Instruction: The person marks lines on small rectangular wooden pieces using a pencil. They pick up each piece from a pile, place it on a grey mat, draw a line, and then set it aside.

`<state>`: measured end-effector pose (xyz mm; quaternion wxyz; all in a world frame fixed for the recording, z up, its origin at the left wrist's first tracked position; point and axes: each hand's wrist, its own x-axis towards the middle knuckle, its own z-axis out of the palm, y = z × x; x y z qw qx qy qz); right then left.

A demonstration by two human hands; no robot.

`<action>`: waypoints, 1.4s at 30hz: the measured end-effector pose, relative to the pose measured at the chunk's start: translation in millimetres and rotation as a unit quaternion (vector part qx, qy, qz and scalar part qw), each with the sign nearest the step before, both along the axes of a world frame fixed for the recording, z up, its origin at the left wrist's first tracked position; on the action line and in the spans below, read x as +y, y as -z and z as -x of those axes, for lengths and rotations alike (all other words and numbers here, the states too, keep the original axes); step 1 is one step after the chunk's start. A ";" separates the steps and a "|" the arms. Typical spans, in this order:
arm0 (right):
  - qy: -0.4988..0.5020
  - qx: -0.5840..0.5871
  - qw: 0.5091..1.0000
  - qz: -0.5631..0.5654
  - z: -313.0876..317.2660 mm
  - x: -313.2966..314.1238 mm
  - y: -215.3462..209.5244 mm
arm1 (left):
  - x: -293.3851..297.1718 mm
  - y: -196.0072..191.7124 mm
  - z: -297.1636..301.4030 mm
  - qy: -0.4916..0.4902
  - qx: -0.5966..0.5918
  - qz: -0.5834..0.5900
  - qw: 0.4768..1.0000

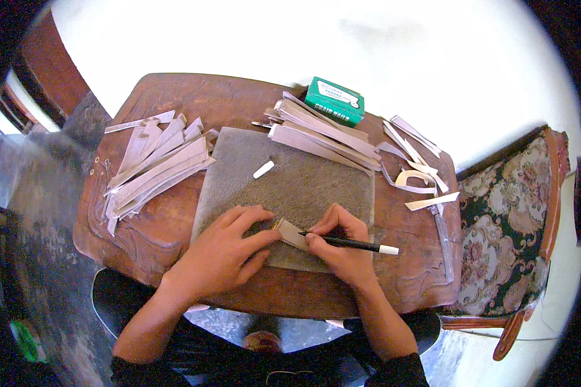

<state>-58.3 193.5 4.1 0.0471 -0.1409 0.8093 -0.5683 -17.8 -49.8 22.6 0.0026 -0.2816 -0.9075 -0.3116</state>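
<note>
My right hand (347,245) is closed around a black marker (352,243) with a white end. The marker's tip meets a short greyish-beige strip (292,234), which may be cardboard or leather. From the other side, my left hand (226,251) grips the strip's left end, fingers bent over it on a dark grey mat (239,174). Part of the strip is hidden under those fingers. A small white marker cap (263,169) lies on the mat, beyond my left hand.
The mat lies on a carved brown wooden table (174,97). Left is a pile of strips (161,164); another stack (326,135) overlaps the mat's far edge near a green box (334,102). Scraps (426,171) and a knife (443,242) lie right, near a floral chair (503,232).
</note>
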 end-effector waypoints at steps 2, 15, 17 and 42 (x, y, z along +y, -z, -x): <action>-0.006 0.021 1.000 -0.014 -1.2 1.5 -0.3 | 0.2 0.8 -0.1 0.000 -0.003 -0.008 1.000; -0.034 0.078 0.996 -0.039 -1.3 2.2 0.6 | -1.1 0.3 -1.5 -0.001 -0.020 -0.019 1.000; -0.040 0.076 0.995 -0.047 -1.3 2.0 -0.6 | 0.0 -1.8 -1.1 -0.002 0.000 -0.020 1.000; -0.046 0.069 0.994 -0.067 -1.5 1.6 -3.3 | -2.9 1.1 -1.0 0.003 -0.026 -0.014 1.000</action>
